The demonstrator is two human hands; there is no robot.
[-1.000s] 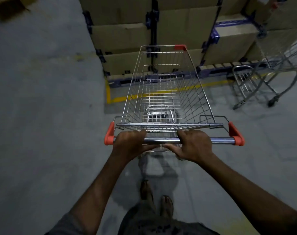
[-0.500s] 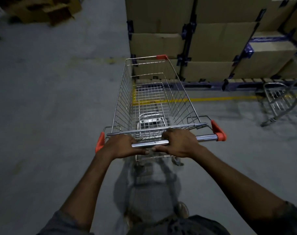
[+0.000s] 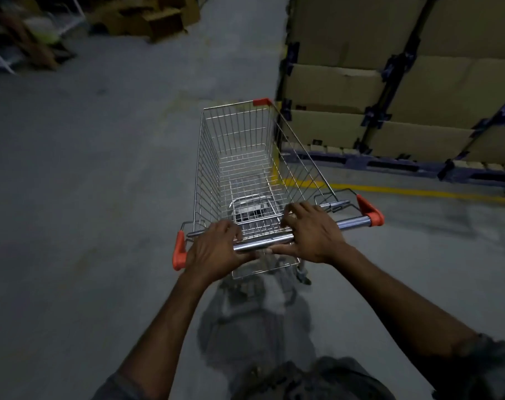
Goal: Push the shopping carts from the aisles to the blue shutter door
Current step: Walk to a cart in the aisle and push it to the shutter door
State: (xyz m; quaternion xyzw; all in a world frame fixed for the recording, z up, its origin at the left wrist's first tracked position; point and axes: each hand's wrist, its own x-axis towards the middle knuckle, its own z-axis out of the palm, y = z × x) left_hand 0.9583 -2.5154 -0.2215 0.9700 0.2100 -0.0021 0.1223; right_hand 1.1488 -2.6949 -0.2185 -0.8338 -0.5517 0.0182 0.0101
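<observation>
On open grey floor (image 3: 86, 197) at the corner of a rack of stacked cardboard boxes (image 3: 418, 82), the shopping cart (image 3: 245, 157) stands directly ahead of the person, basket empty, nose angled to the left of the boxes; its right side runs close beside the stack's corner, and whether it touches cannot be told. Left hand (image 3: 216, 249) is wrapped round the handle bar (image 3: 262, 243) near the left orange end cap; right hand (image 3: 311, 235) grips the same bar just right of centre, fingers curled over the top and thumb underneath; the two hands sit close together, leaving the right end of the bar bare. Step in hand, as judged: wheeling one cart out of the aisle area, mid-turn round the corner marked by the yellow line (image 3: 404, 192). The blue shutter door is not in view, so remaining progress cannot be graded. Next move calls for an even forward push from both arms, with enough leftward steer to carry the cart's right flank clear of the boxes; loose cartons (image 3: 147, 18) lie far ahead on the left and warrant a watch.
</observation>
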